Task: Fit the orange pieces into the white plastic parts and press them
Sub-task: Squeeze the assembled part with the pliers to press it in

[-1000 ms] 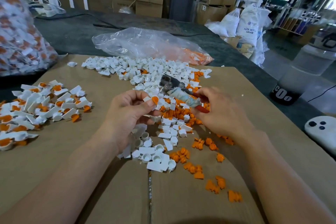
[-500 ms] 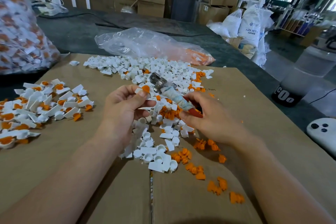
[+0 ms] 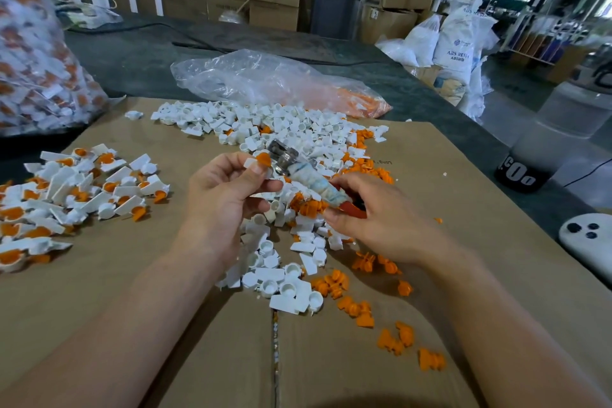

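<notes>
A flattened cardboard sheet (image 3: 430, 192) covers the near part of the dark table (image 3: 139, 60) and carries everything in reach. At the far left a big clear bag of finished white-and-orange parts (image 3: 36, 53) bulges at the table's edge, and a flatter clear plastic bag (image 3: 265, 79) with orange pieces showing at its right end lies beyond the cardboard's far edge. On the cardboard, a broad pile of loose white plastic parts (image 3: 281, 126) runs from the far middle down toward the person, with loose orange pieces (image 3: 361, 311) mixed into its right side and scattered on toward the near right. A separate heap of assembled parts (image 3: 76, 189), white with orange inserts, lies well apart at the left. Both bare forearms reach in from the near edge. The left hand (image 3: 225, 195) is raised over the pile, thumb and fingers pinched on one white part with an orange piece (image 3: 261, 161) seated in its top, held at the fingertips. The right hand (image 3: 384, 219) is closed on the red handle end of a small hammer-like pressing tool (image 3: 308, 179); its cloth-wrapped shaft slants up and left, and its metal head (image 3: 281, 154) is just beside the orange piece, on its right, though actual contact cannot be told.
</notes>
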